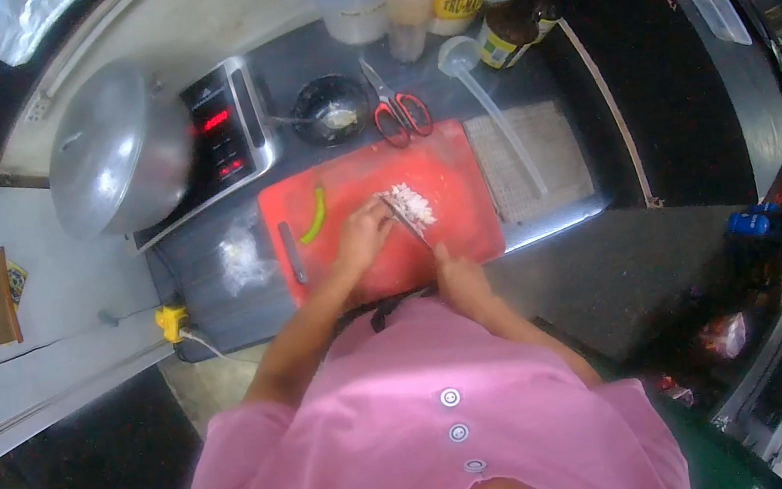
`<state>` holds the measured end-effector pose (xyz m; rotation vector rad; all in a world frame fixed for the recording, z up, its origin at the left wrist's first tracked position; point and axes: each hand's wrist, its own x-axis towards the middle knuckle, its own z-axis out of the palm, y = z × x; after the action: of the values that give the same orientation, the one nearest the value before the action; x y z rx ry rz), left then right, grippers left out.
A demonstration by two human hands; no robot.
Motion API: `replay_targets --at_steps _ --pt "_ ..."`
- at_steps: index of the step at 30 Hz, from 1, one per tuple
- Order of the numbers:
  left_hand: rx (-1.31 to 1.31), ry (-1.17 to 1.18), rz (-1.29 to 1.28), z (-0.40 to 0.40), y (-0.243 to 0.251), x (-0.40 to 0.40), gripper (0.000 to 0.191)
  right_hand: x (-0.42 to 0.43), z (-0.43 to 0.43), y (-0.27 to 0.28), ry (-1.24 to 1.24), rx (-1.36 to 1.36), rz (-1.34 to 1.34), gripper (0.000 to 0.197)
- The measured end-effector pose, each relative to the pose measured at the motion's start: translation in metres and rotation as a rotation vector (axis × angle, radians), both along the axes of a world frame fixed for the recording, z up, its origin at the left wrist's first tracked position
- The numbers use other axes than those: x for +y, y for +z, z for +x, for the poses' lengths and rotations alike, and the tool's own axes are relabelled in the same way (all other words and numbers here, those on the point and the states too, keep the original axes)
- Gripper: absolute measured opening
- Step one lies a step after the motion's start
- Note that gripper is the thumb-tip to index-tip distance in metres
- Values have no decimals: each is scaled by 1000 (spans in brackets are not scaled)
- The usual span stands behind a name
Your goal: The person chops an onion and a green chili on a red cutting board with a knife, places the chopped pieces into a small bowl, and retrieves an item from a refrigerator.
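Note:
On a red cutting board (465, 233) lies a small heap of chopped white food (410, 205). My right hand (463, 278) is closed round the handle of a kitchen knife (406, 221), whose blade is at the left edge of the heap. My left hand (364, 235) rests on the board beside the blade, fingers bent; whether it pinches a piece under the fingertips cannot be told. Left of that hand a green chili pepper (314, 215) lies near the board's slot. Above the board are red-handled scissors (395, 111), partly open, and a dark bowl (329, 111) with a utensil and pale food in it.
An induction cooker (222, 129) with a large metal pot (119, 148) stands at the left. Blue-lidded tubs (355, 7), a squeeze bottle (411, 10) and dark bottles (507, 33) line the back. A plastic ladle (503, 121) lies across a grey cloth (559, 151) at the right.

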<state>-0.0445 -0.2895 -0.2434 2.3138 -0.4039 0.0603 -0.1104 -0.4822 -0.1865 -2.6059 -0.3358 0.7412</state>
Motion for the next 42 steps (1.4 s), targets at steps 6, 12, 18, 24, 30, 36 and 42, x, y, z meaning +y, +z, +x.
replay_targets --at_steps 6,12,18,24,30,36,42 --pt "-11 27 -11 -2 -1 -5 13 17 19 -22 -79 -5 12 28" --pt "-80 217 -103 8 -9 7 15 -9 24 12 -83 46 -9 32" --pt "101 351 -227 -5 14 3 23 -31 17 34 -171 -246 116 34" --pt "-112 -152 246 -32 64 -57 37 -35 21 11 -128 -344 128 40" --pt "-72 -50 352 -21 27 -57 45 -64 11 20 -132 -278 232 41" --pt "-63 165 324 -8 -2 -17 66 -105 4 30 -105 -267 154 33" --pt "22 89 177 0 -4 -22 110 -95 10 -25 -339 -311 366 48"
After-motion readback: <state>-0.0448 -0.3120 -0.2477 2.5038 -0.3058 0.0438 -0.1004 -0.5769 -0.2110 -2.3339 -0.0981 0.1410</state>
